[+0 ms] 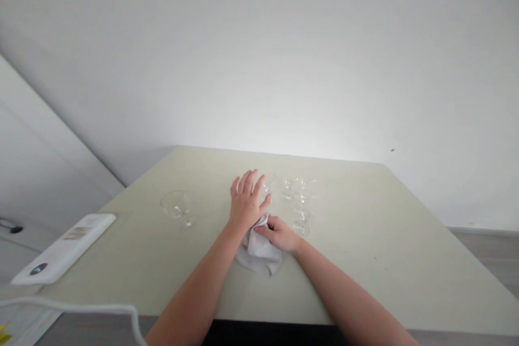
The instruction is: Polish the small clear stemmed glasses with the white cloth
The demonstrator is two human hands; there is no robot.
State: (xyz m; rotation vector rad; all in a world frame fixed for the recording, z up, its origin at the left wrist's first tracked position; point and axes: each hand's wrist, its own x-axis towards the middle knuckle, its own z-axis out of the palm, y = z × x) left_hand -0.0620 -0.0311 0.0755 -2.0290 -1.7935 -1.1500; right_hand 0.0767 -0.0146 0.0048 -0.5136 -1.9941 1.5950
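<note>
My right hand [279, 233] is closed on a pale grey cloth [259, 257], thumb on top, over the middle of the table. The cloth hangs down in folds towards the table's front. Just left of it, my left hand [246, 200] has its fingers spread and stretched away from me, its wrist close against the cloth. Whether anything lies inside the cloth is hidden. Behind and right of my hands are several small clear glass pieces [302, 200], their outlines faint. Left of my hands sits a larger clear stemmed glass [176, 204].
The pale table [365, 259] reaches back to a plain white wall [284, 54]. A long white device [68, 248] with a round dark spot lies along the left edge. A white cable [89, 307] crosses the lower left corner. A white cabinet [36, 157] stands at left.
</note>
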